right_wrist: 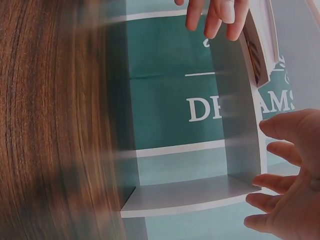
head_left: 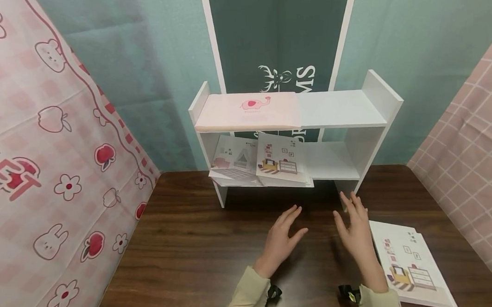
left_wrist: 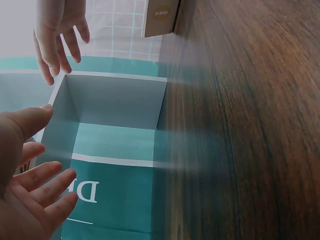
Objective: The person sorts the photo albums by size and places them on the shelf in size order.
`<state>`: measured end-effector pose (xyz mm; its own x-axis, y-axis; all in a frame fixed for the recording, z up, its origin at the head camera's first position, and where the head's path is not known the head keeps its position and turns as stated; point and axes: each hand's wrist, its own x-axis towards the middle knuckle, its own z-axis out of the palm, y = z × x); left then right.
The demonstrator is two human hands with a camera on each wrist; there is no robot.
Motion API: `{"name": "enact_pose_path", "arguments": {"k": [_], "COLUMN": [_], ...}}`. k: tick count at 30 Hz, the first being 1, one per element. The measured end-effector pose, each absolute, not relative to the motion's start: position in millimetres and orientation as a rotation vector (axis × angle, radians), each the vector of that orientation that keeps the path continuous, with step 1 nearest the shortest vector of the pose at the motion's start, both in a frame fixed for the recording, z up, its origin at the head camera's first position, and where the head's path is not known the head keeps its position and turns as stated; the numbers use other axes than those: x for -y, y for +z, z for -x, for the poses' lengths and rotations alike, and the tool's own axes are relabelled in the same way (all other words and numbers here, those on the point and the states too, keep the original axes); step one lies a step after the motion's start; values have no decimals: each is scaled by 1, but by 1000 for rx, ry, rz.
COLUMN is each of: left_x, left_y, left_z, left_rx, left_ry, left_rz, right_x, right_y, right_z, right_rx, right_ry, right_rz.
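Note:
A white two-tier shelf (head_left: 333,160) stands at the back of the table. My left hand (head_left: 281,241) hovers in front of it with fingers extended, holding nothing. To its right, my right hand (head_left: 355,231) is also raised over the table, fingers spread and nothing in them. Illustrated booklets (head_left: 281,160) lie on the shelf's middle board, overlapping and jutting past its front edge. On the left of the top board is a pink flat item with an elephant print (head_left: 248,112). More booklets with the same cover (head_left: 411,266) lie on the table beside my right forearm.
The brown wood-grain table (head_left: 174,247) spreads around the shelf. A pink patterned cloth (head_left: 62,162) hangs at the left, a pink checked one (head_left: 476,137) at the right. Behind the shelf hangs a green curtain (head_left: 158,74) with white lettering and a deer head.

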<state>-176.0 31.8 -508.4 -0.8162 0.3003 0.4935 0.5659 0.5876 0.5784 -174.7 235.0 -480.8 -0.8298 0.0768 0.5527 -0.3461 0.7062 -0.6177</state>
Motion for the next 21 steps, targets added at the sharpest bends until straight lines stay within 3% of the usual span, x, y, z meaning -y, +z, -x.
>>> {"name": "enact_pose_path", "arguments": {"k": [21], "left_x": [-37], "left_y": [-508], "left_z": [171], "left_rx": [2556], "left_ry": [-1103], "left_rz": [679], "right_x": [-239], "right_y": [-481], "right_z": [165], "right_rx": [2398], "right_ry": [1016], "right_rz": [-141]}}
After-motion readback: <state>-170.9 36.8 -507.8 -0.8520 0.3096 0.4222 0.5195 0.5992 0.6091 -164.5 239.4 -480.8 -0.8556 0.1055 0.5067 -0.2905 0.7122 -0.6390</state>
